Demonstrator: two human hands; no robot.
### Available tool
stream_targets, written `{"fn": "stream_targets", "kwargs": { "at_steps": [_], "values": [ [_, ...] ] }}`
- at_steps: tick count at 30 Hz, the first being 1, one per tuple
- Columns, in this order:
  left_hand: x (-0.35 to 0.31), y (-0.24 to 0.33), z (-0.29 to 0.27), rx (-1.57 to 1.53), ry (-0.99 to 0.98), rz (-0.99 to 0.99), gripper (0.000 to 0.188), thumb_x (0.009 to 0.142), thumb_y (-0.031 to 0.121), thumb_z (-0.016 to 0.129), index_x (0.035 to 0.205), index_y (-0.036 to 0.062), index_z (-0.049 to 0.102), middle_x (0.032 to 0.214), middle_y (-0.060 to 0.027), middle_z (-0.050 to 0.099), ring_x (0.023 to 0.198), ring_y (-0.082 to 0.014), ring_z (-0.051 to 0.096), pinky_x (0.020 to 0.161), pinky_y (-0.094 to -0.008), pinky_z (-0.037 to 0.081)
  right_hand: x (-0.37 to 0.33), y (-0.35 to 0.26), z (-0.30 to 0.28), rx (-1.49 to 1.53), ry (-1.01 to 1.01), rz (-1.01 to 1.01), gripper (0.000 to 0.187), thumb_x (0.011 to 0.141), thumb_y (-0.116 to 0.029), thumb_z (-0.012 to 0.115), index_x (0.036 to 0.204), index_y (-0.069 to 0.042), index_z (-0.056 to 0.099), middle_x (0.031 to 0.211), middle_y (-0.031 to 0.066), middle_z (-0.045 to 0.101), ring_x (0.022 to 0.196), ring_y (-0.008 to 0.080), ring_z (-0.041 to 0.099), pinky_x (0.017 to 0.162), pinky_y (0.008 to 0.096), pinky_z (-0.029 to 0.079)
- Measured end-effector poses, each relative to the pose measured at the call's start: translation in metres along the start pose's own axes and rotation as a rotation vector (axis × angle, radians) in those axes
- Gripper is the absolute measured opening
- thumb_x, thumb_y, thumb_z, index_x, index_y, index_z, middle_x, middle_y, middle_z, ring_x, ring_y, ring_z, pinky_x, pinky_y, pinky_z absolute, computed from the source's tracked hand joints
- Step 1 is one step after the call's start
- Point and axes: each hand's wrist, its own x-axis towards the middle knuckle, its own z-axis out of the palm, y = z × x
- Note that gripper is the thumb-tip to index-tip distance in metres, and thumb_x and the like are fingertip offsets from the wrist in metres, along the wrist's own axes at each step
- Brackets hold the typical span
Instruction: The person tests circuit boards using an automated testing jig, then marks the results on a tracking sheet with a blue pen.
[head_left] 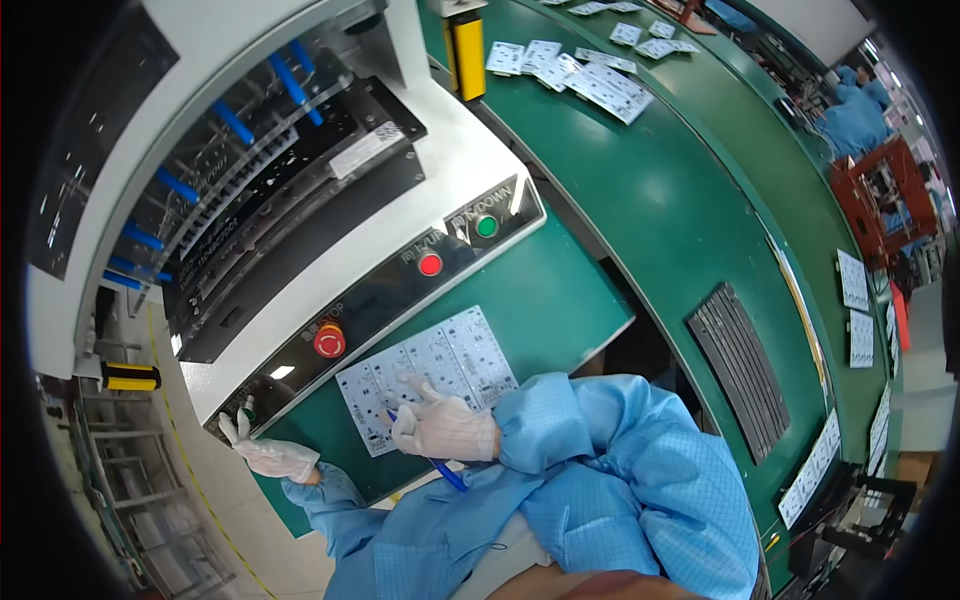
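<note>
Holds a blue pen (447,474) in the white-gloved right hand (443,425), thumb folded in toward it, forefinger stretched out over a white circuit-board panel (468,345); cannot tell the exact pinch beneath the palm. Has that panel lying flat on the green counter (565,285), between the counter's near edge and the black control strip (385,295) of a white press machine (475,140), well left of the counter's right corner. Reaches with the white-gloved left hand (275,457) over the counter's left end to the left end of the strip, thumb and forefinger spread in a V just beside a small button (249,406); cannot tell touching from hovering there. Faces, along the strip from left to right, a red emergency-stop knob (329,340), a red push-button (430,265) and a green push-button (487,226). Faces, behind the strip, a black fixture block (300,250) beneath blue rods (233,121). Has to the right a second green counter (640,190), with a ribbed black tray (740,370) between its long edges and loose circuit boards (605,88) toward its far end.
</note>
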Motion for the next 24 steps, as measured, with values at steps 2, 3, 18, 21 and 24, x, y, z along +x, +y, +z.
{"fn": "stream_targets", "kwargs": {
  "at_steps": [2,3,18,21,24],
  "values": [
    [-0.002,0.01,-0.002,0.006,-0.041,0.012,0.072,0.101,0.051,0.013,0.128,-0.0056,0.05,0.112,-0.0218,0.065,0.11,-0.0315,0.058,0.101,-0.0392,0.041,-0.001,0.003,-0.004,-0.054,-0.002,-0.04,0.022,0.077,-0.008,0.049,0.093,-0.001,0.036,0.079,0.0135,0.052,0.103,0.0323,0.062,0.104,0.0668,0.028],
    [-0.007,0.02,-0.002,0.008,-0.064,0.026,0.072,0.101,0.049,0.013,0.126,-0.0063,0.051,0.115,-0.022,0.063,0.112,-0.032,0.057,0.103,-0.0392,0.039,-0.001,0.005,-0.014,-0.012,-0.046,-0.019,0.02,0.078,-0.01,0.05,0.093,-0.002,0.039,0.084,0.014,0.054,0.103,0.0334,0.062,0.104,0.0627,0.032],
    [-0.122,0.356,0.052,-1.553,-1.328,-0.13,0.064,0.1,0.05,0.029,0.148,0.01,0.019,0.149,-0.0096,0.033,0.132,-0.0268,0.04,0.11,-0.0431,0.033,-0.14,0.028,-0.225,1.238,1.976,0.286,0.033,0.095,-0.018,0.056,0.123,-0.007,0.045,0.113,0.0065,0.057,0.109,0.0197,0.055,0.099,0.0363,0.044],
    [-0.126,0.4,0.045,-1.507,-1.449,0.278,0.055,0.104,0.034,0.026,0.148,0.0037,0.016,0.147,-0.013,0.036,0.133,-0.0245,0.04,0.113,-0.0391,0.028,-0.179,0.004,-0.252,-0.099,1.784,0.82,0.042,0.094,-0.023,0.052,0.131,-0.006,0.041,0.114,0.0092,0.057,0.105,0.0208,0.057,0.095,0.0354,0.046],
    [-0.138,0.439,0.036,-1.892,-1.989,-0.612,0.055,0.103,0.039,0.025,0.146,0.0056,0.026,0.145,-0.0119,0.039,0.133,-0.0257,0.04,0.114,-0.0412,0.025,-0.22,-0.035,-0.281,-0.379,1.898,0.849,0.046,0.085,-0.002,0.06,0.128,-0.002,0.043,0.103,0.0109,0.054,0.088,0.0194,0.059,0.074,0.0294,0.05]
  ]
}}
